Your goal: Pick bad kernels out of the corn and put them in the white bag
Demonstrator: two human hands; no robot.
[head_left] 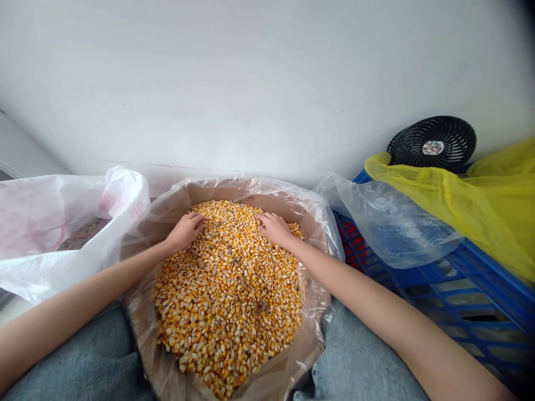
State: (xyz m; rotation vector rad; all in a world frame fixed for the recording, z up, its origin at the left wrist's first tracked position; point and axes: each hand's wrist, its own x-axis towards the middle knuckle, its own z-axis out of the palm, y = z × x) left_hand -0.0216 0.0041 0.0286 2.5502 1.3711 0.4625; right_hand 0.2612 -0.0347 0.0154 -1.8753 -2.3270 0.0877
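Left hand (186, 230) and right hand (273, 227) rest on the upper part of the corn kernels (229, 298) at frame centre, fingers loosely curled; whether either grips anything, I cannot tell. Kernels lie inside a cardboard box (209, 192) with a clear plastic liner (332, 228), below a white wall (251, 83). Open room runs between the hands toward lower centre. Beside the box stand a white bag (125, 186), left, and a blue crate (493, 273), right, cut off by the frame. The bag's brown contents (86, 233) are hard to make out.
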